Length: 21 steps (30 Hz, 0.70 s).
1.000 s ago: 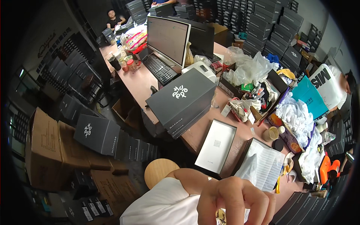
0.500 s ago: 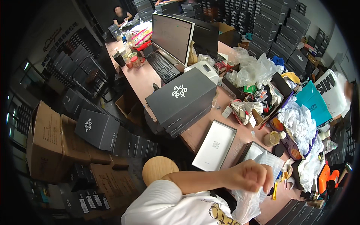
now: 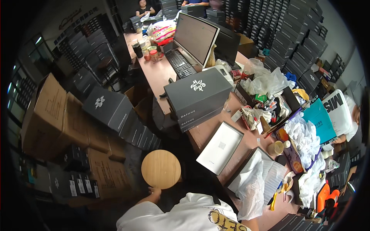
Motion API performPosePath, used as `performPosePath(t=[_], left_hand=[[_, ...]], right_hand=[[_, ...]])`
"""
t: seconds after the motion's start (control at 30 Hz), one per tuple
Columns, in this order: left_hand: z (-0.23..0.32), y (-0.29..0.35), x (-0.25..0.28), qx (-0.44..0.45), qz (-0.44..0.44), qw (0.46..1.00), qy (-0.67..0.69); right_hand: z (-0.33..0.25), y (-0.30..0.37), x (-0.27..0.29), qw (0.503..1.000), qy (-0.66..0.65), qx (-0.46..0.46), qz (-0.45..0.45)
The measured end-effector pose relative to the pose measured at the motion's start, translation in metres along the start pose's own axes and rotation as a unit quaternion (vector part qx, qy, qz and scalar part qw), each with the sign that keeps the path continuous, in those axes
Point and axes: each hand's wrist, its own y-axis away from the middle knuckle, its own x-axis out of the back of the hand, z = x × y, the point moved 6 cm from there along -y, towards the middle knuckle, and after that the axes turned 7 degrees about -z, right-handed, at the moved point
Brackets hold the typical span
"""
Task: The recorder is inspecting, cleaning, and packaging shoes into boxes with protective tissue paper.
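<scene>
My left hand (image 3: 155,192) reaches down at the lower left, right beside the near edge of a round wooden stool (image 3: 161,169). Its fingers look apart, with nothing in them; whether they touch the stool I cannot tell. Of my right arm (image 3: 250,224) only a bit of skin shows at the bottom edge, and the hand is out of sight. On the table in front lies an open dark box with crumpled white wrapping paper (image 3: 250,181) spilling over its near side. A shallow white box lid (image 3: 220,148) rests farther back, inner side up.
Dark shoeboxes (image 3: 200,96) are stacked by a monitor (image 3: 196,38) and keyboard (image 3: 180,63). Cluttered bins and bagged paper (image 3: 304,125) crowd the right. Cartons (image 3: 42,115) and more shoeboxes stand at left. Another person (image 3: 351,115) is at the right edge; others are far back.
My left hand has left the wrapping paper over the box and swung left and down to the stool. The paper now drapes over the box's edge. The whole view has shifted somewhat.
</scene>
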Motion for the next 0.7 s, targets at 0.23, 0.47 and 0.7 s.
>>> performPosePath(t=[0.23,0.47,0.7], left_hand=[[-0.029,-0.123,-0.122,-0.013,-0.315,0.735,0.601],[-0.066,-0.131,-0.139,-0.016,-0.244,0.805,0.540],[-0.185,-0.046,-0.173,-0.011,-0.240,0.790,0.565]], right_hand=[[-0.026,-0.001,0.027,0.996,0.053,0.007,-0.069],[-0.026,-0.014,0.035,0.987,0.091,-0.017,-0.130],[-0.027,0.003,0.035,0.986,0.088,-0.023,-0.138]])
